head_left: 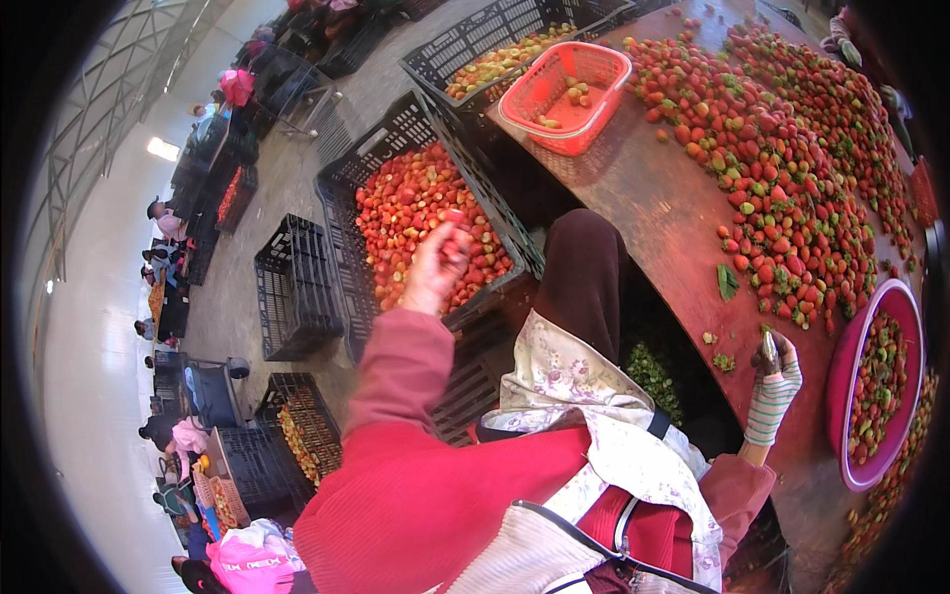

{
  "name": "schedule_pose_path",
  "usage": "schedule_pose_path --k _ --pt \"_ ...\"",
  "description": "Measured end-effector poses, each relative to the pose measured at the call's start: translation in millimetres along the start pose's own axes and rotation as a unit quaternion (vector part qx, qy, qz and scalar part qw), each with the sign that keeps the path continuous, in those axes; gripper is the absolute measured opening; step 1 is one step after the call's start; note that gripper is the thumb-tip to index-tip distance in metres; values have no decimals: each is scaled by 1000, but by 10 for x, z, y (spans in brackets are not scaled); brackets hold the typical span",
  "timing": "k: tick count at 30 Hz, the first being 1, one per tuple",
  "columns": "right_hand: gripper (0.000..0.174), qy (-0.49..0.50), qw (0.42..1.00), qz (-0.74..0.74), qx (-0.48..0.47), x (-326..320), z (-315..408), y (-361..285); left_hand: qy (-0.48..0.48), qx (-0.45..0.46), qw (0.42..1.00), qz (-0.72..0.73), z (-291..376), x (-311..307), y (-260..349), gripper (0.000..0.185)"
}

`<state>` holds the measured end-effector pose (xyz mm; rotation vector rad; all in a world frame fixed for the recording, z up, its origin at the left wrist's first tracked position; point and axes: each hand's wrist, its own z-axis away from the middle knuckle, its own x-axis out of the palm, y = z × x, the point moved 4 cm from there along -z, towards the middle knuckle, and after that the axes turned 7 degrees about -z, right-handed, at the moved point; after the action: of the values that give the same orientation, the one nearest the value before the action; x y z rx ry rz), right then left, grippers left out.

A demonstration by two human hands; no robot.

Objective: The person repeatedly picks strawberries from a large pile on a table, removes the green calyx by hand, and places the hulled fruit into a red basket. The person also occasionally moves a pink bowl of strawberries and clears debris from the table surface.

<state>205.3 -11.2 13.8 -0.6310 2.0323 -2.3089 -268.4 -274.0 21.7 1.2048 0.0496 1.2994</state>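
My left hand (434, 271) is bare and reaches over a black plastic crate (438, 122) filled with hulled strawberries (404, 197). A red strawberry (455, 218) shows at its fingertips, and more red fruit seems to lie within the curled fingers, partly hidden and blurred. On the other side, my right hand (772, 379) wears a green-and-white striped fingerless glove. It grips a small shiny metal tool (770, 350) above the red tabletop (668, 260). Beyond that hand spreads a heap of strawberries (794, 185) with green caps. Cut-off caps (724, 362) lie close to the glove.
A red plastic basket (512, 119) with a few pale strawberries stands on the table. At right is a purple tub (837, 445) holding strawberries. Empty black crates (293, 289) stand on the floor at left. Green trimmings (653, 379) lie below the table edge. Other people work farther off.
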Motion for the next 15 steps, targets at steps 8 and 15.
schedule_pose_path --k 8,15 --pt "29 14 1000 -8 26 35 -6 6 204 178 956 -110 -752 -528 1598 72" --pt "43 46 992 120 -20 31 112 -68 139 244 865 -415 -1107 175 1100 21"
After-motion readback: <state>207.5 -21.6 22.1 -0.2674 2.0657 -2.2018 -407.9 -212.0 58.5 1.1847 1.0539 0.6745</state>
